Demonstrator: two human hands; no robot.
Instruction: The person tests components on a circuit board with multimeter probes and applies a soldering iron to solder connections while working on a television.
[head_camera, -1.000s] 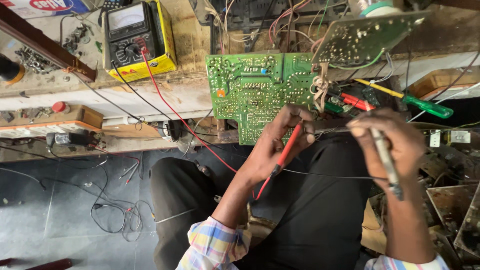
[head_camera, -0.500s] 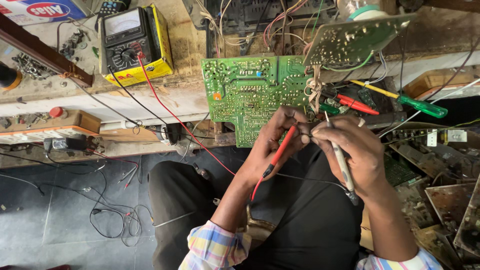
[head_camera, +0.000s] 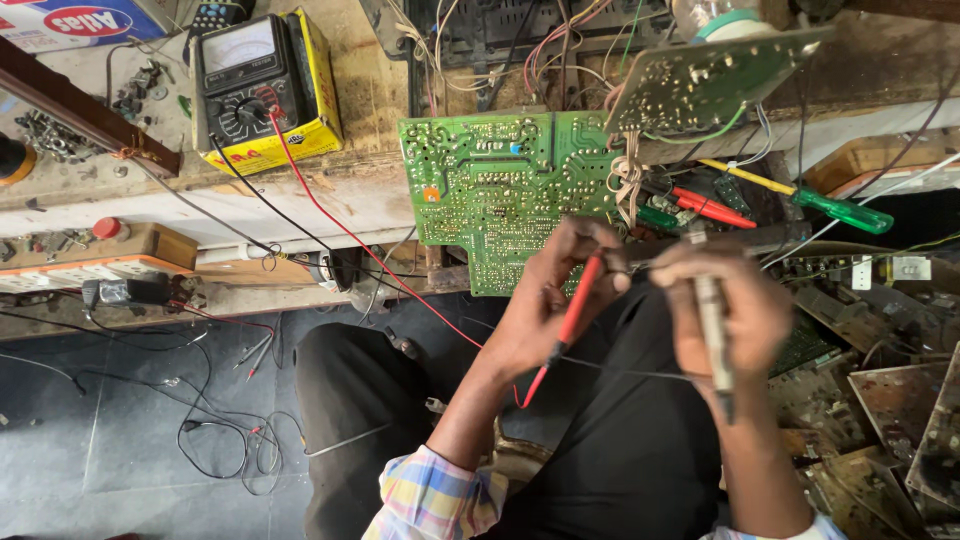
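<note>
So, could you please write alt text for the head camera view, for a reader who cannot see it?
A seated person's left hand holds a red test probe and the right hand a grey pen-shaped tool, both at the near edge of a green circuit board. A red lead runs from an analog meter on the cluttered wooden workbench.

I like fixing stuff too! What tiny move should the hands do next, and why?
Probably bring the red probe tip up onto the green circuit board. The left hand holds it just below the board's edge, and the right hand holds a grey tool nearby.
</note>
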